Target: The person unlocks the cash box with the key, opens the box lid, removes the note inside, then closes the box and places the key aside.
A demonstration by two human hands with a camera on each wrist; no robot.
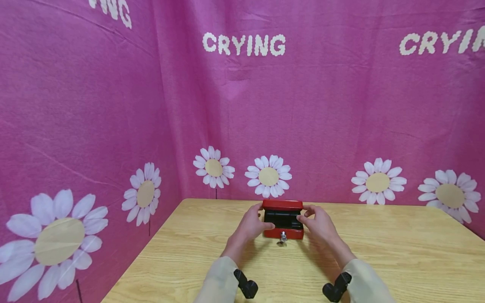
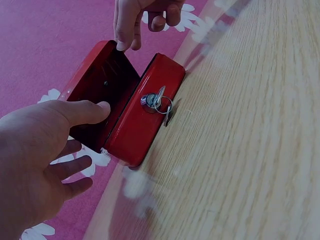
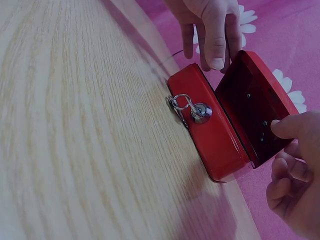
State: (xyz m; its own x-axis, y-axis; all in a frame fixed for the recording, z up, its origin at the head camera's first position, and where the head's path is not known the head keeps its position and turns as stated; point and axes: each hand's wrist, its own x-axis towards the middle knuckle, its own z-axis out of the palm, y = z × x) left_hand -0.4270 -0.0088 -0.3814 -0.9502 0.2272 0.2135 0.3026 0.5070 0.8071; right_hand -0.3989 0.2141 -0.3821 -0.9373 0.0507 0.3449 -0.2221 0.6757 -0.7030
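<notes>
A small red cash box [image 1: 283, 233] with a black inside stands on the table, its red lid [image 1: 282, 205] raised. In the right wrist view, keys [image 3: 181, 102] on a ring hang from the front lock [image 3: 201, 113]. My left hand [image 1: 251, 224] is at the box's left side. Its thumb reaches across the lid's open side in the left wrist view, the other fingers fairly straight, the index partly hidden by the lid. At the right side, my right hand [image 1: 321, 223] pinches the lid's edge, thumb on the inner side, other fingers curled.
The wooden table [image 1: 398, 252] extends to both sides and toward me. Behind it and at the left hangs a pink cloth [image 1: 322, 105] printed with white daisies and lettering. A black wrist mount [image 1: 246, 284] is on the left sleeve, another [image 1: 336, 287] on the right.
</notes>
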